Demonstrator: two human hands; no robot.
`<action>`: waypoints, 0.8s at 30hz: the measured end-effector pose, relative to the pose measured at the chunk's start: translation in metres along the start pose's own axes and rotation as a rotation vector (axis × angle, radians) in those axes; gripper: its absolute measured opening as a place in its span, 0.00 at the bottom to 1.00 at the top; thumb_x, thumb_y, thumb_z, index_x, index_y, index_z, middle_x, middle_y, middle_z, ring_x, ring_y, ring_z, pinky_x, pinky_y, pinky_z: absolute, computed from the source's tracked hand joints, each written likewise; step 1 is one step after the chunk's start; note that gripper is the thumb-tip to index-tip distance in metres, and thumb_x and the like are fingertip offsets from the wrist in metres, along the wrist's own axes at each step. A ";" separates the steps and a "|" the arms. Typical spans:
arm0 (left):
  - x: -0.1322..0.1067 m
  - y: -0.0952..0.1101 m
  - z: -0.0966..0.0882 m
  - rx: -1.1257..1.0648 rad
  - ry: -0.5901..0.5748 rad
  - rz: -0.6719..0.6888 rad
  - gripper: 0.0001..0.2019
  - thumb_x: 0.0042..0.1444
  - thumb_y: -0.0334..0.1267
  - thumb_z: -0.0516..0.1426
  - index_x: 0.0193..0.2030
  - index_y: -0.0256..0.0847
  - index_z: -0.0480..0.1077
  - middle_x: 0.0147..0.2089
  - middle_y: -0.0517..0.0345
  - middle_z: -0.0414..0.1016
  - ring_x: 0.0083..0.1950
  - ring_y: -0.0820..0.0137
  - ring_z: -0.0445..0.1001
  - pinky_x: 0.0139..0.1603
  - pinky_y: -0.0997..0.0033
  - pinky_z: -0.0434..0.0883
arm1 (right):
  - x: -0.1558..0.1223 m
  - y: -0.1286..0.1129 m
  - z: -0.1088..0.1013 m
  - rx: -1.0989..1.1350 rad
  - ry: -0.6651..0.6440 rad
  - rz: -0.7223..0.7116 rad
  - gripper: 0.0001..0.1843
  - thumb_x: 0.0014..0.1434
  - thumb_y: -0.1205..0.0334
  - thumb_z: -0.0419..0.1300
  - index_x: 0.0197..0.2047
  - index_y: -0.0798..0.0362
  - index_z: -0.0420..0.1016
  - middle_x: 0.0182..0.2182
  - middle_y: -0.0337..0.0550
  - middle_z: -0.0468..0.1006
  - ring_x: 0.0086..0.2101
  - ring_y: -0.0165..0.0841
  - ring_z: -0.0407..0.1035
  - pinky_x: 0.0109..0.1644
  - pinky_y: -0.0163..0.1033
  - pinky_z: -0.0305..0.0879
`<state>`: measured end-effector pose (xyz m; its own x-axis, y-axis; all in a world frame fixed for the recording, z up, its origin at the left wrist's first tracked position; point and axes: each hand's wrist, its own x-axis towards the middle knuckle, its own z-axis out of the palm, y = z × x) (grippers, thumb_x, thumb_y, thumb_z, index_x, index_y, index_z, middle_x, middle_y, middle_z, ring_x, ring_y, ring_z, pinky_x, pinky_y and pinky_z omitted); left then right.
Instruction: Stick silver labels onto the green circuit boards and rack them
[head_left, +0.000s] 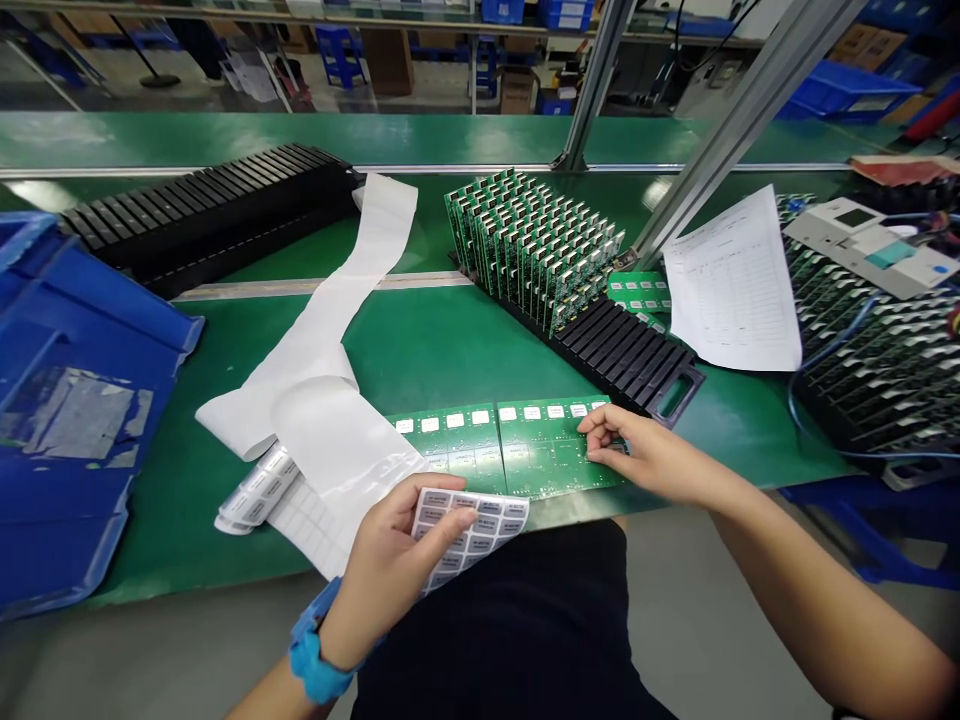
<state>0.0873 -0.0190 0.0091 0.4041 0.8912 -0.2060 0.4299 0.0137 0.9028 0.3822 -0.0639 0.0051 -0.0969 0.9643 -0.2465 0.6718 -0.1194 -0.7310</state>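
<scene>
Green tabletop (450,350) along this factory line, a white label liner (322,340) trailing across it at the left, and here's the left hand (382,570) gripping a sheet of printed labels (469,530), thumb pressed across it! The open right hand (645,450) rests its fingertips on green circuit boards (502,450) lying near the front edge, a rack of boards (532,245) standing just beyond.

Printing on label sheet (469,535) too small to read, blue crate (75,400) cut off at left
</scene>
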 end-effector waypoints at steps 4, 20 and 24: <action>0.001 0.001 0.003 -0.037 -0.018 -0.011 0.10 0.51 0.42 0.59 0.38 0.40 0.71 0.33 0.57 0.75 0.30 0.70 0.74 0.29 0.73 0.71 | -0.009 -0.003 0.010 -0.274 0.139 -0.117 0.04 0.59 0.66 0.51 0.37 0.51 0.66 0.38 0.46 0.71 0.40 0.37 0.65 0.43 0.46 0.64; -0.003 -0.006 0.007 -0.012 0.027 0.263 0.07 0.58 0.36 0.53 0.37 0.40 0.72 0.32 0.56 0.74 0.34 0.70 0.73 0.35 0.73 0.69 | 0.013 -0.086 0.066 0.232 0.032 -0.157 0.09 0.56 0.59 0.59 0.25 0.51 0.72 0.23 0.36 0.67 0.27 0.28 0.64 0.30 0.34 0.61; -0.001 -0.007 0.008 0.001 0.095 0.179 0.07 0.55 0.38 0.56 0.30 0.39 0.73 0.27 0.58 0.75 0.29 0.72 0.72 0.31 0.75 0.68 | 0.008 -0.083 0.063 0.183 0.004 -0.196 0.11 0.59 0.58 0.55 0.44 0.45 0.75 0.29 0.39 0.74 0.32 0.32 0.67 0.37 0.40 0.65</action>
<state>0.0902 -0.0236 0.0000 0.3959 0.9183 -0.0054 0.3591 -0.1494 0.9213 0.2796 -0.0609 0.0235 -0.2088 0.9741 -0.0862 0.4962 0.0296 -0.8677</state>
